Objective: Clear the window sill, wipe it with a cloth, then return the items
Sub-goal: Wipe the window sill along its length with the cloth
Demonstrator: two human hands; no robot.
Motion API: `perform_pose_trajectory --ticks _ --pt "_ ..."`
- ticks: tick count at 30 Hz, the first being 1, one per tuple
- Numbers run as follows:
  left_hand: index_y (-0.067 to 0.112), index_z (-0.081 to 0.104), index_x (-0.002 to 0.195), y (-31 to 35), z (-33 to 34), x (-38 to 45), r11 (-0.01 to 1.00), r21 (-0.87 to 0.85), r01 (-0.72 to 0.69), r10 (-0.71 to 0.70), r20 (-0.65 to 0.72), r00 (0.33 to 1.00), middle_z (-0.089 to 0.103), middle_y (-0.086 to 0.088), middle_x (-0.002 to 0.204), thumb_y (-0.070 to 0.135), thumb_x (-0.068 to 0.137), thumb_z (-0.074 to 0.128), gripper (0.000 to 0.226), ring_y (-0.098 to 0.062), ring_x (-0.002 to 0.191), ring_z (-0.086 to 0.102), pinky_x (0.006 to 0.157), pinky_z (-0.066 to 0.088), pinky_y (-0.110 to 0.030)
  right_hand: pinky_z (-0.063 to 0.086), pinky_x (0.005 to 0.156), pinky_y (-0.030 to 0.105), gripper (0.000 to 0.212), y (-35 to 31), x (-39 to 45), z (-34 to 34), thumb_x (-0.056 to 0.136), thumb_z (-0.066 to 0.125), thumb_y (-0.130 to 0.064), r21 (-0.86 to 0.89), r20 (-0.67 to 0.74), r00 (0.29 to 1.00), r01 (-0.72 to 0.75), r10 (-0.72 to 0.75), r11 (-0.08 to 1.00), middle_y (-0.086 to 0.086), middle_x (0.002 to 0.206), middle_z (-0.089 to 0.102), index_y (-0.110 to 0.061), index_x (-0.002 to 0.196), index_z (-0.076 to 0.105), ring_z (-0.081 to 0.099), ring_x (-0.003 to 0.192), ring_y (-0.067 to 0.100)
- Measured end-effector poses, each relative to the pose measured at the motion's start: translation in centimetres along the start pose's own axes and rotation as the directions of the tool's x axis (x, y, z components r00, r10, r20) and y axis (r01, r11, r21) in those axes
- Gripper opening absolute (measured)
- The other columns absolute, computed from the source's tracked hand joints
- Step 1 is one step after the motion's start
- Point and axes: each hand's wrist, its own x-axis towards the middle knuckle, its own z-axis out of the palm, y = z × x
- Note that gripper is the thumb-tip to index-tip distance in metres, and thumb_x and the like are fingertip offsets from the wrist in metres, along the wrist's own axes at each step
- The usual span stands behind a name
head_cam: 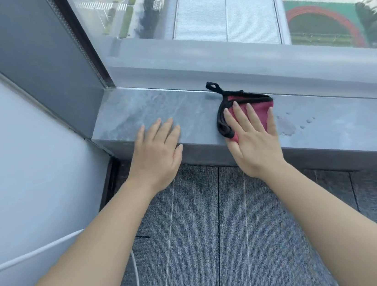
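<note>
While my right hand (253, 139) lies flat on the cloth (259, 112), fingers spread and pressing down rather than curled around anything, my left hand (157, 150) rests open and empty on the window sill (131, 116), palm down over the front edge at about 9 o'clock from the cloth. The cloth is red with a black border and sits bunched on the sill, its far edge near the window frame (244, 68), with a black hanging loop (213, 86) trailing off toward 11 o'clock.

No items show on the stretch of sill in view, so I judge the clearing done and the wiping under way.

What could go wrong, as I see it:

1. With only a flat palm on it and no grip, the cloth could slide out or fold further under my hand on a quick stroke, leaving bare skin dragging over the stone.
2. A damp patch and droplets (300, 123) lie at about 3 o'clock from my right hand; a bunched cloth may smear them instead of lifting them.
3. The loop could drag into the seam along the frame and tug the cloth askew.
4. The near edge is right under my palm, so a pull toward 6 o'clock could drop the cloth onto the carpet (207, 236).
5. The corner at 10 o'clock could be missed.
</note>
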Motion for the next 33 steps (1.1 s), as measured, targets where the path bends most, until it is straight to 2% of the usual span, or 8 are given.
perform_pose_trajectory --ticks 4,8,10,16,20,25,29,33 --pt "0.009 0.035 0.133 1.2 0.1 0.6 0.999 -0.030 -0.023 0.023 0.024 0.999 0.037 -0.011 0.145 0.041 0.076 0.005 0.072 -0.028 0.136 0.026 0.113 0.013 -0.047 -0.015 0.108 0.062 0.060 -0.9 1.7 -0.5 0.094 0.018 -0.041 0.132 0.061 0.954 -0.300 0.295 0.945 -0.002 0.158 -0.015 -0.028 0.147 -0.007 -0.018 0.144 0.030" --pt "0.007 0.044 0.127 0.7 0.1 0.7 0.998 -0.015 -0.056 0.056 -0.012 0.998 0.048 -0.013 0.137 0.035 0.080 0.014 0.062 -0.032 0.130 0.038 0.109 0.022 -0.051 -0.010 0.107 0.067 0.062 -2.8 4.2 -1.0 0.094 0.017 -0.044 0.249 0.090 0.907 -0.420 0.411 0.873 0.005 0.158 -0.015 -0.023 0.147 -0.006 -0.020 0.143 0.034" --pt "0.005 0.049 0.122 0.7 0.2 0.7 0.998 -0.003 -0.070 0.070 -0.026 0.997 0.054 -0.015 0.131 0.032 0.081 0.021 0.057 -0.035 0.124 0.045 0.105 0.027 -0.054 -0.010 0.109 0.064 0.062 -3.8 4.6 -0.9 0.094 0.018 -0.043 0.257 0.062 0.927 -0.374 0.371 0.891 0.009 0.158 -0.013 -0.020 0.148 -0.005 -0.017 0.144 0.033" --pt "0.005 0.048 0.123 0.6 0.2 0.6 0.997 -0.035 -0.070 0.070 -0.023 0.997 0.052 -0.016 0.132 0.032 0.081 0.020 0.057 -0.036 0.125 0.043 0.107 0.025 -0.053 -0.010 0.116 0.046 0.060 -3.5 2.8 -0.6 0.095 0.023 -0.037 0.116 -0.023 0.998 0.055 -0.052 0.992 -0.003 0.159 -0.007 -0.026 0.148 -0.002 -0.011 0.147 0.018" --pt "0.007 0.043 0.128 0.6 -0.1 0.6 0.996 -0.064 -0.063 0.064 0.004 0.998 0.045 -0.014 0.139 0.037 0.079 0.014 0.064 -0.033 0.132 0.035 0.111 0.019 -0.050 -0.010 0.116 0.039 0.060 -0.3 -0.1 -0.7 0.093 0.027 -0.032 0.090 0.032 0.991 0.127 -0.131 0.988 -0.008 0.159 -0.006 -0.031 0.147 -0.001 -0.008 0.147 0.011" --pt "0.003 0.044 0.126 1.4 -0.3 0.8 0.994 -0.108 -0.017 0.017 0.000 1.000 0.044 -0.016 0.139 0.040 0.078 0.010 0.069 -0.033 0.133 0.032 0.112 0.016 -0.049 -0.014 0.116 0.043 0.059 3.0 -1.4 -1.4 0.097 0.023 -0.034 0.097 0.125 0.981 -0.161 0.149 0.982 -0.004 0.158 -0.015 -0.026 0.147 -0.008 -0.015 0.146 0.014" --pt "0.002 0.041 0.127 2.4 -0.3 2.0 0.990 -0.127 -0.055 0.054 -0.018 0.998 0.040 -0.019 0.141 0.039 0.078 0.011 0.069 -0.034 0.133 0.031 0.112 0.018 -0.047 -0.015 0.113 0.053 0.061 2.3 1.3 -1.4 0.096 0.018 -0.041 0.174 0.112 0.913 -0.407 0.393 0.896 0.003 0.158 -0.015 -0.020 0.147 -0.007 -0.016 0.146 0.023" --pt "0.006 0.035 0.132 2.8 0.4 3.2 0.987 -0.121 -0.104 0.101 -0.030 0.994 0.036 -0.015 0.144 0.040 0.078 0.009 0.069 -0.032 0.135 0.028 0.113 0.016 -0.044 -0.011 0.113 0.054 0.063 0.5 3.7 -1.2 0.095 0.021 -0.040 0.232 0.055 0.880 -0.470 0.472 0.851 0.012 0.158 -0.009 -0.013 0.148 -0.004 -0.013 0.146 0.029"
